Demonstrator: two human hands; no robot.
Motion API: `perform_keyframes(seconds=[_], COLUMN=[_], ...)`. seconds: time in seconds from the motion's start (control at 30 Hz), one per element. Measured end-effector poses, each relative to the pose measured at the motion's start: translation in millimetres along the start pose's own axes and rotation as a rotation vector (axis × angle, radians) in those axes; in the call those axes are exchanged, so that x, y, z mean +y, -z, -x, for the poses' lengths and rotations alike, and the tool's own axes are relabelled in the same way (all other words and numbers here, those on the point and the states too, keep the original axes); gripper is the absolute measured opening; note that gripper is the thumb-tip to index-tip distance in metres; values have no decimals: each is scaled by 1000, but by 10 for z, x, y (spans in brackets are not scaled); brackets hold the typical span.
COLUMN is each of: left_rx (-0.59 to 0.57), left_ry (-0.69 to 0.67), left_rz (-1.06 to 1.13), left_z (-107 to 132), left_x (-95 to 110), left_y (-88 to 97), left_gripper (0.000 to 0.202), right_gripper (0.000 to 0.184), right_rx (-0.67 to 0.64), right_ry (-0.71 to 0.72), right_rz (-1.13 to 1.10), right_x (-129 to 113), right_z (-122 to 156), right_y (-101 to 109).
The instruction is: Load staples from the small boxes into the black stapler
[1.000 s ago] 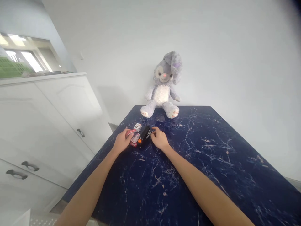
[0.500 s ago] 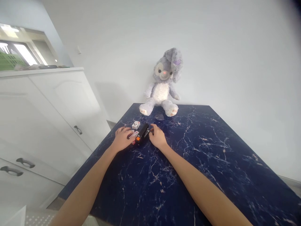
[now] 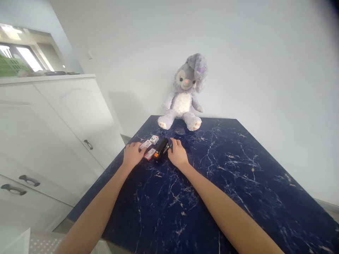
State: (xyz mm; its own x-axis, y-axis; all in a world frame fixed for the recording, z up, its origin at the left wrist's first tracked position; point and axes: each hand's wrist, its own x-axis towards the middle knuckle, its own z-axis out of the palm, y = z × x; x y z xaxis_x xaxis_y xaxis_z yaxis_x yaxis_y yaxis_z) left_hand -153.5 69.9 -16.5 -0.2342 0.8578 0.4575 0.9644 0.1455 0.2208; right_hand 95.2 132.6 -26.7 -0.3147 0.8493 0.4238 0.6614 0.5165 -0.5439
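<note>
A black stapler (image 3: 161,149) with an orange end lies on the dark blue marbled table. My right hand (image 3: 178,153) is at its right side, its curled fingers and thumb against the stapler, where a silvery metal part shows. My left hand (image 3: 131,155) is to the left, thumb and fingers closed about the near end of a small white-and-red box (image 3: 145,144). Another small red-and-white box (image 3: 149,154) lies between that hand and the stapler. Just behind, a small white box (image 3: 154,139) with dark print stands by the stapler's far end.
A grey-and-white plush toy (image 3: 182,102) sits at the table's (image 3: 212,197) far edge against the wall. White cabinets (image 3: 66,116) with dark handles stand to the left, with a green basket (image 3: 12,67) on top. A white perforated object (image 3: 42,245) shows at the lower left.
My left hand has moved left, away from the stapler, uncovering the small boxes. One white-and-red box now shows at its fingertips. My right hand has stayed at the stapler.
</note>
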Motion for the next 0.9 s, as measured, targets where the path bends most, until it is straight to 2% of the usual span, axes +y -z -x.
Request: perform_keyframes(seconds=[0.2, 0.37, 0.43, 0.6, 0.77, 0.9], left_rx=[-44, -12, -3, -148, -142, -130], left_ry=[-201, -146, -191, -398, -340, -318], left_rz=[59, 93, 169, 383, 387, 381], left_z=[4, 49, 76, 159, 178, 167], left_x=[26, 147, 217, 413, 477, 453], left_y=[-59, -40, 11, 144, 150, 123], left_gripper=[28, 28, 29, 41, 46, 44], right_gripper=[56, 66, 72, 74, 71, 66], right_rx=[-8, -77, -128, -136, -125, -35], right_ry=[11, 62, 77, 64, 53, 36], right_rz=[-15, -37, -48, -104, -104, -75], right_x=[-5, -6, -5, 7, 6, -1], right_z=[-6, -13, -14, -32, -41, -34], right_y=[-1, -6, -4, -3, -9, -12])
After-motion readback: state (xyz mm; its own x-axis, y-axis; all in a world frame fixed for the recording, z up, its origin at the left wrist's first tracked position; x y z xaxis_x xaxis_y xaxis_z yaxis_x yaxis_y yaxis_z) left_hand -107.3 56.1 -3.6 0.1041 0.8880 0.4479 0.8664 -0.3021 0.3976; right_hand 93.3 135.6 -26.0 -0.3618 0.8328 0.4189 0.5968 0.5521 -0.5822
